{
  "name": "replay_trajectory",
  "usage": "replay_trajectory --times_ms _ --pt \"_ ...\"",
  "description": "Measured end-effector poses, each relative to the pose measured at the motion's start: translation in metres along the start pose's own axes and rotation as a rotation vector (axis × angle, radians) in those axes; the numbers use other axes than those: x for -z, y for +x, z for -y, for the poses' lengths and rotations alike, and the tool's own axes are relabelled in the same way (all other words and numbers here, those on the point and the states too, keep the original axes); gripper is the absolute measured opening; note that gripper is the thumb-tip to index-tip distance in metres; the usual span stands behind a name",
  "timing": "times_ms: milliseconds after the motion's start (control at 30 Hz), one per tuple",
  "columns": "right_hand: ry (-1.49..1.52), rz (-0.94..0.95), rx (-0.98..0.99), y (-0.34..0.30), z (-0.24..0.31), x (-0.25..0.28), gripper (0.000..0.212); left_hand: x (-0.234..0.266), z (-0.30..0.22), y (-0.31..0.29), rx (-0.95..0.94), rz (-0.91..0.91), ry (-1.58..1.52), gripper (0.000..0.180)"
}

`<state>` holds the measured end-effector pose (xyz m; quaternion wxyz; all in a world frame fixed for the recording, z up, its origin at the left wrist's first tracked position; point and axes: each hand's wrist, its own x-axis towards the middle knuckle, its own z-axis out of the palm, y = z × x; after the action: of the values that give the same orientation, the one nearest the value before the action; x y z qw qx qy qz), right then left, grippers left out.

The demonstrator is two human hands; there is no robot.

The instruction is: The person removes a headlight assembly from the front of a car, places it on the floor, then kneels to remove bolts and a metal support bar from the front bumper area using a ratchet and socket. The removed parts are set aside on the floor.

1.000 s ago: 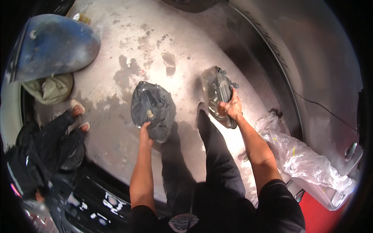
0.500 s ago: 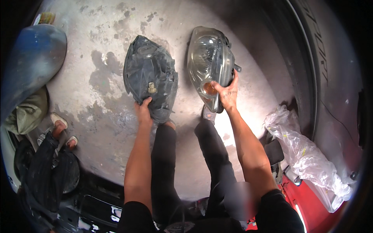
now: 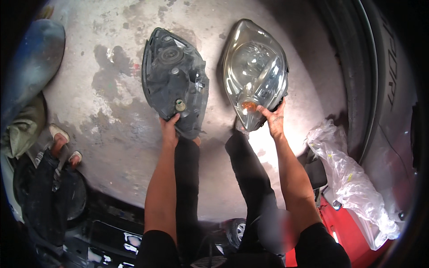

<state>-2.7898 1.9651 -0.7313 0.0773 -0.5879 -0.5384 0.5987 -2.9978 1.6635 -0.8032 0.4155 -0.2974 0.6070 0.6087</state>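
Two car headlights are held side by side above the concrete floor, one in each hand. My left hand (image 3: 169, 129) is closed on the lower end of the left headlight (image 3: 172, 76), whose black plastic back with round caps and a pale bulb socket faces me. My right hand (image 3: 273, 118) grips the lower right edge of the right headlight (image 3: 254, 62), thumb beside its amber section. That one shows its clear, glossy lens. Both narrow toward the bottom, and the fingers behind each housing are hidden.
A grey car bumper (image 3: 393, 80) lines the right side. Crumpled clear plastic wrap (image 3: 348, 169) lies below it, beside a red panel (image 3: 348, 228). At left are a blue rounded object (image 3: 33, 67), an olive sack (image 3: 27, 127) and a seated person's legs (image 3: 49, 178).
The right headlight has turned so that its lens faces me more fully. The left headlight has risen slightly and tilted, showing more of its back.
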Motion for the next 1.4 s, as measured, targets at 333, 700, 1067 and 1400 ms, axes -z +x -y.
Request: replay_trajectory --times_ms 333,700,1067,1400 --pt "0.070 0.066 -0.350 0.035 -0.029 0.064 0.101 0.019 0.028 0.017 0.137 -0.052 0.027 0.054" --pt "-0.450 0.259 0.065 -0.024 -0.063 0.089 0.094 0.021 0.016 -0.015 0.269 -0.010 0.004 0.056" --pt "-0.719 0.550 -0.155 -0.224 0.080 0.128 0.056 0.035 -0.065 -0.256 0.139 0.218 0.204 0.048" --pt "-0.805 0.504 -0.053 -0.313 0.257 0.100 0.058 0.213 -0.120 -0.383 0.101 -0.077 0.129 0.039"
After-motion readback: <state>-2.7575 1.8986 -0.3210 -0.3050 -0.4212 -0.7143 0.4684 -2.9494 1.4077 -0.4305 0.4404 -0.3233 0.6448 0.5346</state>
